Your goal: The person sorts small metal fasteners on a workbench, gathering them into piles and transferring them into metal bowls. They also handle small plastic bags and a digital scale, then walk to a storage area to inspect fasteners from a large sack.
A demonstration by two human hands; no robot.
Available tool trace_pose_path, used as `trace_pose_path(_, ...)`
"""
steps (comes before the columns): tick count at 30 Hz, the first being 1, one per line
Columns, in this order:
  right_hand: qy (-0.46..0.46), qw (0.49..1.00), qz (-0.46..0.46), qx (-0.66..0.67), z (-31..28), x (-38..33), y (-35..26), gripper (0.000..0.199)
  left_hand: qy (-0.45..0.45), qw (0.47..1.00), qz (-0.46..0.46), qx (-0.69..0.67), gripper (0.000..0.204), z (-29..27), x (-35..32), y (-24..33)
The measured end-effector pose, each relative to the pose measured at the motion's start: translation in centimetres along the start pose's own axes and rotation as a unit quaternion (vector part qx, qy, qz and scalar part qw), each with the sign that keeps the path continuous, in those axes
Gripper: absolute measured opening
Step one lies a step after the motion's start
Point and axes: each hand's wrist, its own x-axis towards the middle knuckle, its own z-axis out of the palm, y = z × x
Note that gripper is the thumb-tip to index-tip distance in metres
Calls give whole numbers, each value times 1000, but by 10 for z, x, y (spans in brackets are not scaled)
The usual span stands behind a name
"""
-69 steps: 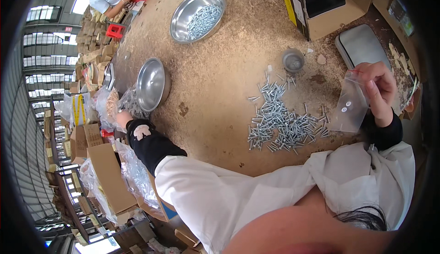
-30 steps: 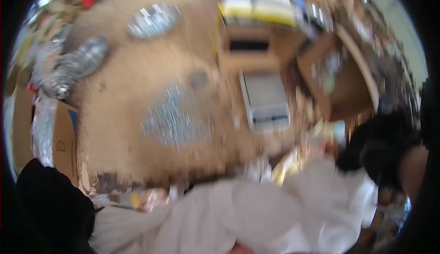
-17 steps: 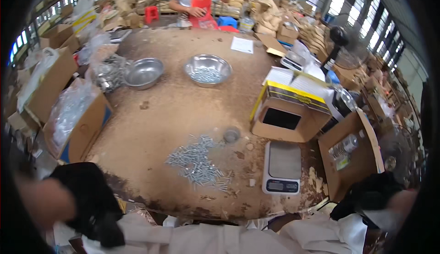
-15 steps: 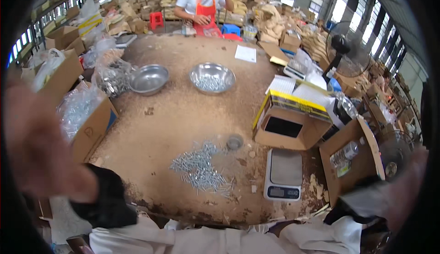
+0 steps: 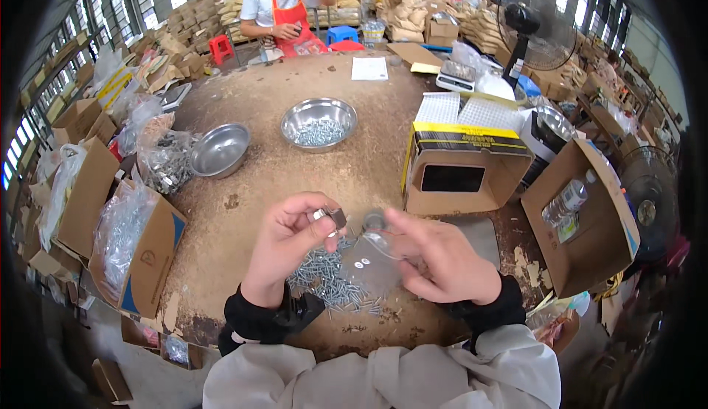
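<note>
Left hand (image 5: 286, 241) grips small parts (image 5: 336, 219) — right hand (image 5: 451, 265) holds 1 clear bag (image 5: 375, 267).

Across the tabletop (image 5: 243, 92) from you is a person in a red apron (image 5: 289, 25), with a red stool (image 5: 220, 49) to the left and a blue stool (image 5: 341, 34) to the right. A white sheet (image 5: 369, 69) lies toward the far edge. On your right, a black fan (image 5: 522, 19) rises beyond a black-and-yellow carton (image 5: 472, 143); beside that carton, an open brown box (image 5: 553, 250) holds a clear bottle (image 5: 566, 199).
</note>
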Motion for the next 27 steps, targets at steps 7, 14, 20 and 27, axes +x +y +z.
trace_pose_path(7,-45,993,-25,-106,11,-5,15,64,-94,948,36,303,10,9,8,4)
trace_pose_path(14,1,995,-26,-97,17,-6,24,45,-144,906,57,393,11,9,9,3)
trace_pose_path(20,-77,990,17,-120,7,-4,16,25,-166,884,22,436,11,9,5,6)
trace_pose_path(27,-76,991,-17,-105,16,-11,26,22,-179,837,10,516,9,9,9,-1)
